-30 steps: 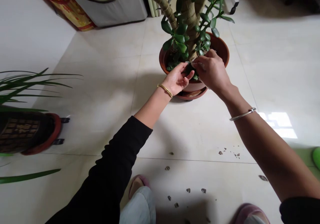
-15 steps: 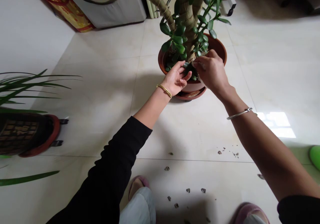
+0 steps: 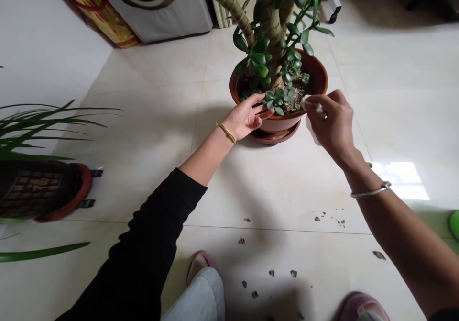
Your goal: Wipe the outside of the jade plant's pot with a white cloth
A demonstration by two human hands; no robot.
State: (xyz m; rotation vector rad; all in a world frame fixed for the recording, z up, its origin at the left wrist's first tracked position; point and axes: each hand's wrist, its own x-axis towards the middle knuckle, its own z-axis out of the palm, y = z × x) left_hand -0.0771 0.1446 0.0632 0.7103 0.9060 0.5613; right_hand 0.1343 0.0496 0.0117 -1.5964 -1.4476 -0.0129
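Note:
A jade plant with thick stems and glossy leaves grows in a reddish-brown pot, which sits on a saucer. My left hand, wearing a gold bangle, is open at the front left rim. Its fingers are stretched loosely beside a low cluster of leaves; whether they touch is hard to tell. My right hand is just right of the rim, closed around a crumpled white tissue that hangs below the fingers.
Dry leaf bits lie scattered on the tiled floor. A long-leaved plant in a dark pot stands left on a wheeled base. A washing machine is behind. My slippered feet show below, and a green object is at the right edge.
My right hand has moved right and slightly down, away from the stem base, with the tissue now showing. My left hand has shifted slightly left, its fingers still by the low leaves.

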